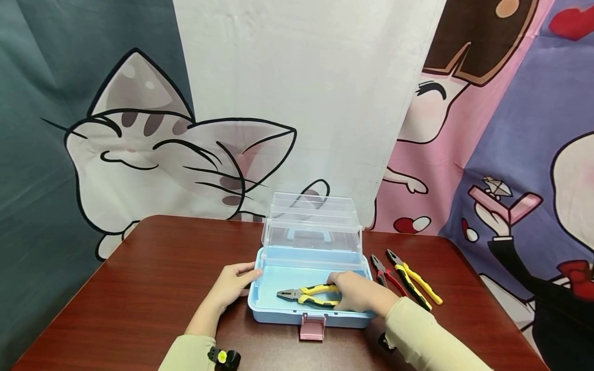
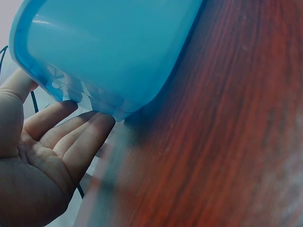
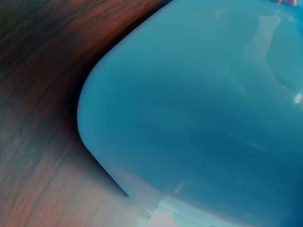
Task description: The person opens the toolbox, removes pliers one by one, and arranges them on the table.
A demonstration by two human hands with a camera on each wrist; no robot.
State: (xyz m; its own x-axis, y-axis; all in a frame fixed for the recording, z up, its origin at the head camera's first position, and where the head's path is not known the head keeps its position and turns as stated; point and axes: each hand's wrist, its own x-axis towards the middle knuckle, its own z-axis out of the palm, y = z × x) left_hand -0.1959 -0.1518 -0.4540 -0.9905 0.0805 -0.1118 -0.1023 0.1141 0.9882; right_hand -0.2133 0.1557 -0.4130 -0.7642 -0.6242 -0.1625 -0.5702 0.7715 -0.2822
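A light blue plastic toolbox (image 1: 312, 318) stands on the table with its clear lid (image 1: 312, 206) raised at the back. Inside lie combination pliers (image 1: 291, 294) with yellow and black handles, jaws pointing left. My right hand (image 1: 357, 292) reaches over the box's right side and grips the ends of those handles; its fingertips are largely hidden. At the left wall my left hand (image 1: 234, 283) holds the box, thumb over the rim. In the left wrist view the fingers (image 2: 90, 137) touch the outer wall. Mostly the blue box wall (image 3: 189, 109) fills the right wrist view.
Right of the box lie red-and-black-handled pliers (image 1: 389, 275) and a yellow-and-black pair (image 1: 415, 281). A pink latch (image 1: 313, 327) hangs open at the box's front. The brown table (image 1: 153, 304) ends at a printed cloth backdrop (image 1: 315, 93).
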